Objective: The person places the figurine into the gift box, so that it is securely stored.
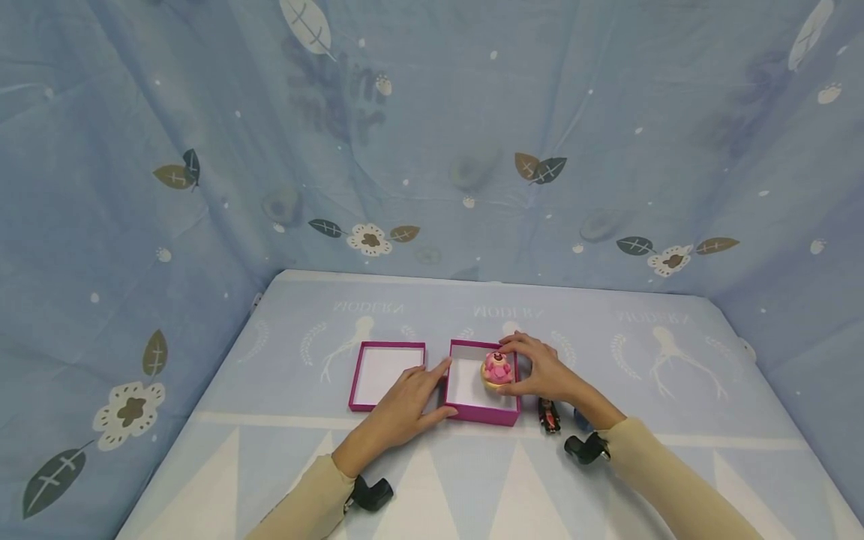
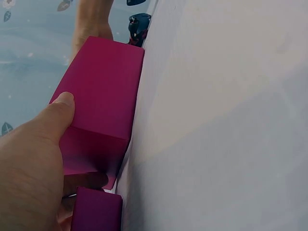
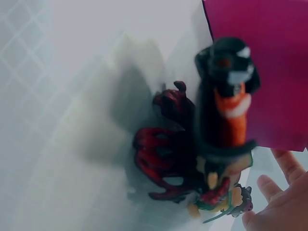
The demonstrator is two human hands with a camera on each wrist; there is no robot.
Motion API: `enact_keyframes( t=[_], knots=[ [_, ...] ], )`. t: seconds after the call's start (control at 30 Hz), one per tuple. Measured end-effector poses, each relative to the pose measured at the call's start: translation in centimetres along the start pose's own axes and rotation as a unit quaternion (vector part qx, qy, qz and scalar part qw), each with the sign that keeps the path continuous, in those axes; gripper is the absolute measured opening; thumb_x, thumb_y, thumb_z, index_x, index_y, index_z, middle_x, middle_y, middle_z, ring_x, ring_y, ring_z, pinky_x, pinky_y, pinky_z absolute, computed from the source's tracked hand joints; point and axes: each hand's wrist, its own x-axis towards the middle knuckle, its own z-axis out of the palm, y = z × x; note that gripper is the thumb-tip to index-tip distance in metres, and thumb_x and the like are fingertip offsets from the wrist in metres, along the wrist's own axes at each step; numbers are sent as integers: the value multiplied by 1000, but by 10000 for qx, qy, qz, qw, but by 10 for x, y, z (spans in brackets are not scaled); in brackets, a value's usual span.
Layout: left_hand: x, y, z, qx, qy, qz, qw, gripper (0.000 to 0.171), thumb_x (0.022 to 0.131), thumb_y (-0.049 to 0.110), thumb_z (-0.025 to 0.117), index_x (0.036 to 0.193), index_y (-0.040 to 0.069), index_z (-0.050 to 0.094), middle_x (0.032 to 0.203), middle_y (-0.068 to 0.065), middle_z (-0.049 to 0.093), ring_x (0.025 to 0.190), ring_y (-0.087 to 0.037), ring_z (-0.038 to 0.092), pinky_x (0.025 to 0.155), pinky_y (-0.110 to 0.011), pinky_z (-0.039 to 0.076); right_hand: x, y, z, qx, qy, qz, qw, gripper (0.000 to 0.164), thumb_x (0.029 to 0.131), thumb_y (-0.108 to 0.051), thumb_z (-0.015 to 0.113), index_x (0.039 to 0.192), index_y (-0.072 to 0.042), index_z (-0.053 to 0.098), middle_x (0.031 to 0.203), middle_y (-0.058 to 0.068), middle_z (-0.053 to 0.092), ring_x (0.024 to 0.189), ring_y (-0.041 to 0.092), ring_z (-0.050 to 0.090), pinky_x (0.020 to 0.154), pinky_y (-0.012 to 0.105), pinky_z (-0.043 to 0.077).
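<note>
A magenta box with a white inside stands open at mid-table. My left hand holds its near left corner, thumb on the front wall and fingers along the left side. Over the right part of the box, my right hand grips a pink bear figurine on a yellow base between thumb and fingers. The bear overlaps the box's white floor in the head view; in the right wrist view the box wall hides it.
Left of the box lies a matching magenta lid, white side up. A dark and red figurine stands right of the box, beside a bluish object partly behind the right wrist. A patterned cloth wall encloses the table.
</note>
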Motion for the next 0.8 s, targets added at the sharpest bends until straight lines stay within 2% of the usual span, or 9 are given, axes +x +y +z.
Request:
enact_keyframes(
  t=[0.37,0.57,0.8],
  knots=[
    [0,-3,2,5,74,78,9999,82,93,52,59,154,8,28,143,-4,56,127,-18,55,116,-41,33,-1,0,0,53,-93,309,9995,62,66,-40,88,119,-20,64,147,14,46,145,42,25,111,70,13],
    [0,-3,2,-20,163,145,9998,82,92,51,61,154,8,28,142,-4,57,125,-18,56,115,-42,33,-1,2,1,120,-133,293,9994,59,68,-39,87,119,-21,64,148,15,46,146,41,24,109,70,13],
    [0,-2,2,-59,109,110,9999,82,93,50,61,154,8,28,141,-4,58,126,-18,56,115,-42,33,-3,4,2,164,-145,327,9992,60,69,-34,86,122,-18,63,147,15,45,147,42,21,109,71,10]
  ],
)
